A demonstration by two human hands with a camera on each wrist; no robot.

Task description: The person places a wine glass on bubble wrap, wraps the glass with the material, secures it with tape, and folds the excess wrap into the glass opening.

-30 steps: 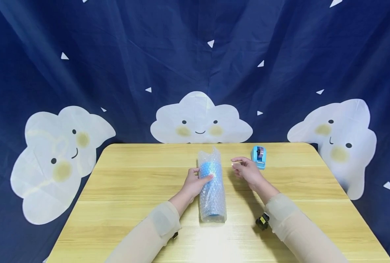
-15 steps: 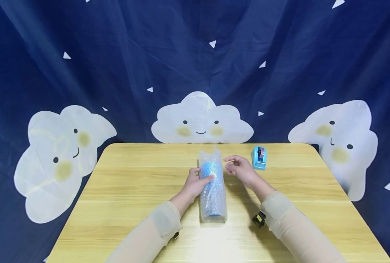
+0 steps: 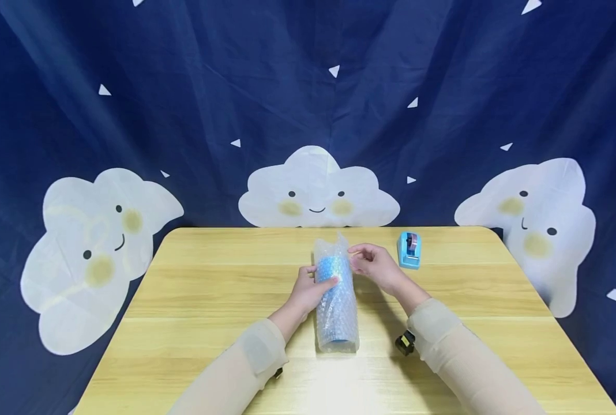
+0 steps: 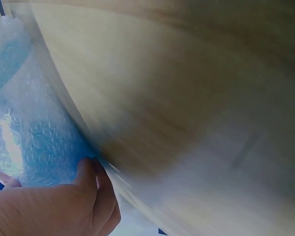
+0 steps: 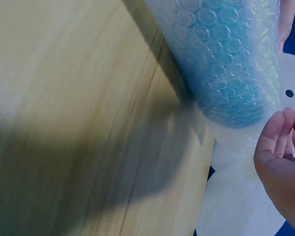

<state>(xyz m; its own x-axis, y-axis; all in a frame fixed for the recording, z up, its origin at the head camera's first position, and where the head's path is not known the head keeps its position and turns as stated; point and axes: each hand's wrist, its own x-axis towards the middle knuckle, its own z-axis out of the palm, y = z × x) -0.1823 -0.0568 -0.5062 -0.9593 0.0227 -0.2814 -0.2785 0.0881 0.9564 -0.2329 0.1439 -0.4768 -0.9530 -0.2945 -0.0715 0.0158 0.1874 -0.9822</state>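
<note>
A blue cylinder wrapped in clear bubble wrap point(image 3: 337, 314) lies lengthwise on the wooden table point(image 3: 209, 288) in the head view. My left hand point(image 3: 308, 291) grips it from the left, thumb across the top and fingers along the far side. In the left wrist view those fingers point(image 4: 101, 196) reach down its side to the table. At the wrap's upper right edge is my right hand point(image 3: 378, 268), fingers bent. The right wrist view shows its fingertips point(image 5: 287, 114) close together by the wrap's loose end; whether something thin is between them cannot be seen.
A light-blue tape dispenser point(image 3: 409, 251) stands behind and to the right of my right hand, near the table's back edge. A dark blue curtain point(image 3: 308, 86) with white clouds hangs behind the table. A small black camera point(image 3: 405, 343) sits under my right wrist.
My right hand has moved left, away from beside the tape dispenser, up to the wrapped cylinder's upper right edge. The left hand keeps its hold and the cylinder stays in place.
</note>
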